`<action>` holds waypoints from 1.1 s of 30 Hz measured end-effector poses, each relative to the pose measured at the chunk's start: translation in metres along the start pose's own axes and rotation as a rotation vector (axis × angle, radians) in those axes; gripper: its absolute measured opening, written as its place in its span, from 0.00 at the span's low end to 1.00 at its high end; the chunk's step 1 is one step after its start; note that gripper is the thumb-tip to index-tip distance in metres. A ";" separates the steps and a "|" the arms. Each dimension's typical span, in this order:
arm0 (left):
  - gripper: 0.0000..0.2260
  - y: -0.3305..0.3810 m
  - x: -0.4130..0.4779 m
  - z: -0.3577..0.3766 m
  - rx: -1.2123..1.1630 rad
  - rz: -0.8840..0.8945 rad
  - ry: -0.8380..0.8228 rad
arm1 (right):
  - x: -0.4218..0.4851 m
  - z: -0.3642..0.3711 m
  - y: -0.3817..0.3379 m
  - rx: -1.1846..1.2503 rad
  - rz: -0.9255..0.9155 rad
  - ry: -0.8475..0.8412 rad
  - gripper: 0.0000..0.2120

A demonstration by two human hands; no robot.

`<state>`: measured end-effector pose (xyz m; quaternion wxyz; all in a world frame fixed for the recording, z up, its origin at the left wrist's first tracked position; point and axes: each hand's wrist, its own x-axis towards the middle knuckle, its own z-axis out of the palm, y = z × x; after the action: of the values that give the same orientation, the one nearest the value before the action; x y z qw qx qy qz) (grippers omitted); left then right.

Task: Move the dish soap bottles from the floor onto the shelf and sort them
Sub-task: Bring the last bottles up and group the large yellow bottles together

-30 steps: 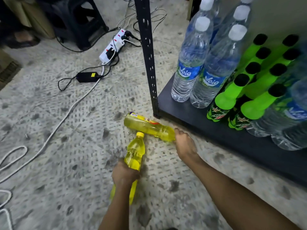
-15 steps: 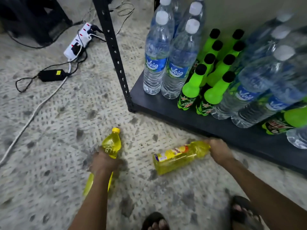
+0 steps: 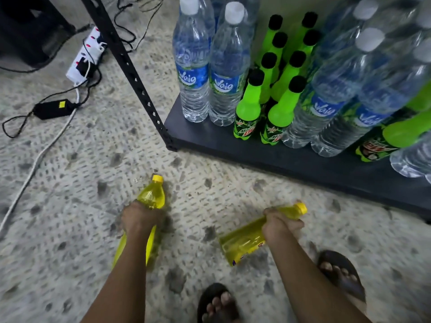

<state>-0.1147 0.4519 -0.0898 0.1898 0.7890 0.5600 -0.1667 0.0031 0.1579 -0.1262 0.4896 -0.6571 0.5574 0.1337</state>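
The speckled floor (image 3: 70,206) lies open between the two arms and out to the left, as far as the white cable. The dark shelf board (image 3: 279,159) runs diagonally from the foot of the perforated black post (image 3: 130,73) toward the lower right. Its front strip is bare ahead of the water bottles (image 3: 193,73) and the green Mountain Dew bottles (image 3: 248,106).

The left hand (image 3: 140,217) is wrapped round the middle of the left dish soap bottle (image 3: 151,197), cap pointing away. The right hand (image 3: 279,224) is clenched round the shoulder of the right dish soap bottle (image 3: 242,241), cap toward the shelf. Both are low by the floor, and contact cannot be told.

A second ago the right bottle lay at the post's foot, touching the other's cap. Now they are well apart, and sandalled feet (image 3: 219,304) show.
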 end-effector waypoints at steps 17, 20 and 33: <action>0.18 0.104 -0.219 -0.139 -0.780 0.534 -0.109 | -0.145 -0.169 -0.139 0.119 -0.940 -0.426 0.42; 0.26 0.123 -0.278 -0.195 -0.853 0.703 -0.026 | -0.203 -0.249 -0.185 0.246 -1.102 -0.424 0.40; 0.33 0.274 -0.482 -0.426 -1.101 1.240 0.205 | -0.364 -0.488 -0.398 0.647 -1.544 -0.277 0.49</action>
<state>0.0134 0.1817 0.5423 0.5538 0.7599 0.0402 0.3380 0.0416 -0.0495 0.5699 0.6712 -0.6585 -0.1018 -0.3250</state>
